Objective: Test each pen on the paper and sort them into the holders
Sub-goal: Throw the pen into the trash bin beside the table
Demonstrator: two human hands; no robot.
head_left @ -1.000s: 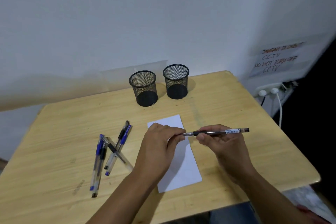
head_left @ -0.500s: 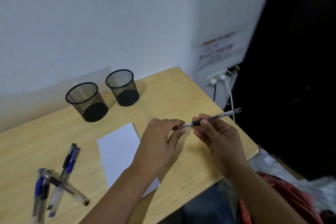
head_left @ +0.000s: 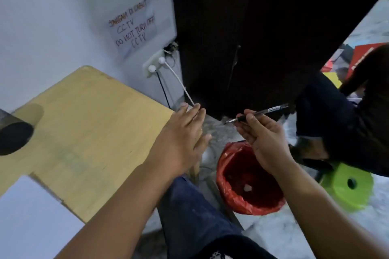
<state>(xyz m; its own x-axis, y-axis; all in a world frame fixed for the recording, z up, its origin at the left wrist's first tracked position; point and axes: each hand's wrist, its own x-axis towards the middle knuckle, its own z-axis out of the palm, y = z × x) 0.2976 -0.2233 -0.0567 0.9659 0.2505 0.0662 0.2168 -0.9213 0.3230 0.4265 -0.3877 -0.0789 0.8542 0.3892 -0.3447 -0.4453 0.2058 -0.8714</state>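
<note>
My right hand [head_left: 264, 142] holds an uncapped black pen [head_left: 257, 113] off the table's right side, above a red-lined bin [head_left: 248, 183]; the pen's tip points left. My left hand [head_left: 183, 139] hovers at the table's right edge with its fingers stretched out flat and nothing in them. The white paper [head_left: 31, 221] lies at the lower left on the wooden table [head_left: 88, 124]. One black mesh holder [head_left: 14, 132] shows only partly at the left edge. The other holder and the remaining pens are out of view.
The bin with the red bag stands on the floor right of the table; a small white bit lies inside. A green stool [head_left: 347, 187] and another person's leg [head_left: 328, 115] are at the right. A wall socket with cables [head_left: 156, 65] and a dark cabinet [head_left: 252, 33] stand behind.
The view has swung right, from the table to the floor bin. My left hand let go of the pen's tip end and its fingers have spread flat. My right hand carried the pen over the bin.
</note>
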